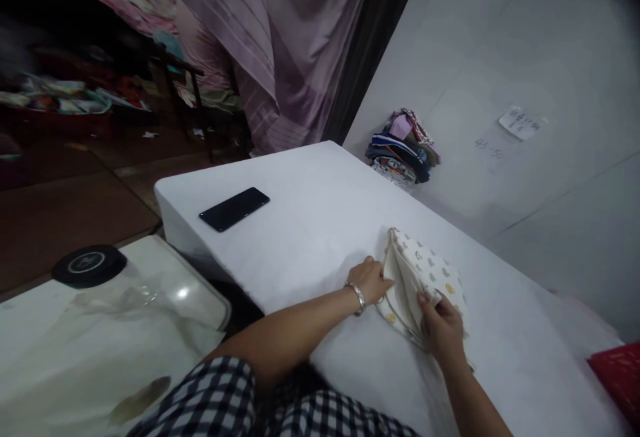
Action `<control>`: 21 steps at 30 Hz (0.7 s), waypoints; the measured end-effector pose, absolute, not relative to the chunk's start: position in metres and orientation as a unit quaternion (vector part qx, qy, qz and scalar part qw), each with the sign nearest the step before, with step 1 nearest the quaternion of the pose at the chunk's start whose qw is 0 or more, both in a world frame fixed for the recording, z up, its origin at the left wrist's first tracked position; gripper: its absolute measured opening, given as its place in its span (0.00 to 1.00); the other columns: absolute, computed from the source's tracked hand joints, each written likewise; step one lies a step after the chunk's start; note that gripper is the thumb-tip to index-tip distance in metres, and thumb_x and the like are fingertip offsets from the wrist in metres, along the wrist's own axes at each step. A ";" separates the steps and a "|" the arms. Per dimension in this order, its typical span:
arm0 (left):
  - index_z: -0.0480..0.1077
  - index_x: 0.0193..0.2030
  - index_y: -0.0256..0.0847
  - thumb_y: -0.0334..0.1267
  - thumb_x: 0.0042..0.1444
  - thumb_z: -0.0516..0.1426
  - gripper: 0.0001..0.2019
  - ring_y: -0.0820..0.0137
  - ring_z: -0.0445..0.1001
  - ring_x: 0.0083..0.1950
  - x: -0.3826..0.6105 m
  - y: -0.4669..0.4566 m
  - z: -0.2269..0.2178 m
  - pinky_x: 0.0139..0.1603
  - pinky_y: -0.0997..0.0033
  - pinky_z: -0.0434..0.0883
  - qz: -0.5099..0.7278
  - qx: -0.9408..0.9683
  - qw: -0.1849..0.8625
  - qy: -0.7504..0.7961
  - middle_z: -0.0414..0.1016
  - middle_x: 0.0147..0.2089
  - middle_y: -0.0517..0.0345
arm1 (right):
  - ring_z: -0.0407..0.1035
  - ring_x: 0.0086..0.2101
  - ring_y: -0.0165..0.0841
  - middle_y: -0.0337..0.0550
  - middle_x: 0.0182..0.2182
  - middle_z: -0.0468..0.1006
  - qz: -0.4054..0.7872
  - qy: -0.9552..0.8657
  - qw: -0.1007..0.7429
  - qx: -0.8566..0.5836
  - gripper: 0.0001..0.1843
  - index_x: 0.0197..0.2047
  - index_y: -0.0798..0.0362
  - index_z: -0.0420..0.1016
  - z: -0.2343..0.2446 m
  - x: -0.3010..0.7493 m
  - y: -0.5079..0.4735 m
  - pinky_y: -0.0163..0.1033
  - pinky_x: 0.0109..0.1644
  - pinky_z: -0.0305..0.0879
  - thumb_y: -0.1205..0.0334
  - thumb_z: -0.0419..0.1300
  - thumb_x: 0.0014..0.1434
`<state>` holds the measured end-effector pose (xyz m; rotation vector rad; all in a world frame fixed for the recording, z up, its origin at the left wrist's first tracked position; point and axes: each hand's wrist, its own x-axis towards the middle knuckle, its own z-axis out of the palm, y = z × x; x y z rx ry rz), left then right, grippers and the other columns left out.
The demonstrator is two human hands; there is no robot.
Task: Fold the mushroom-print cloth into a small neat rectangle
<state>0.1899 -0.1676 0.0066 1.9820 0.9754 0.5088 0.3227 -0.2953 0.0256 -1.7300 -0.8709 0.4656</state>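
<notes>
A folded white cloth piece (425, 260) with grey hearts and yellow prints lies on the white table. Its layers part along the near left side and show a plain cream inside. My left hand (368, 279), a silver bracelet at its wrist, is closed on the cloth's left edge. With thumb and fingers my right hand (444, 327) pinches the upper layer near the front. The exact kind of cloth item cannot be made out. Some fingertips of both hands are hidden by the fabric.
A black phone (235, 209) lies on the white table (310, 177) at the far left. Folded clothes (400, 147) are stacked by the wall. A white surface with a round black lid (89, 265) stands at left. Something red (620, 377) is at the right edge.
</notes>
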 end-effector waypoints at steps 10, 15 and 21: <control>0.74 0.26 0.40 0.39 0.45 0.57 0.07 0.67 0.70 0.32 0.210 -0.167 0.027 0.33 0.71 0.64 0.200 0.734 0.505 0.408 0.74 0.28 0.56 | 0.65 0.49 0.46 0.50 0.48 0.72 0.048 -0.599 0.303 -0.739 0.25 0.46 0.51 0.71 0.022 0.319 -0.300 0.50 0.52 0.63 0.48 0.64 0.46; 0.76 0.28 0.38 0.43 0.50 0.55 0.12 0.72 0.69 0.28 0.223 -0.165 0.025 0.29 0.76 0.63 0.210 0.683 0.605 0.351 0.71 0.21 0.60 | 0.72 0.39 0.40 0.44 0.36 0.79 0.166 -0.357 0.508 -0.766 0.21 0.43 0.51 0.71 0.031 0.336 -0.299 0.42 0.41 0.71 0.48 0.61 0.50; 0.76 0.36 0.37 0.33 0.49 0.55 0.10 0.69 0.73 0.38 0.220 -0.137 0.011 0.39 0.74 0.67 0.242 0.675 0.556 0.420 0.78 0.36 0.55 | 0.75 0.35 0.37 0.41 0.37 0.80 0.266 -0.197 0.648 -0.686 0.27 0.51 0.49 0.68 0.042 0.359 -0.304 0.41 0.38 0.74 0.55 0.65 0.46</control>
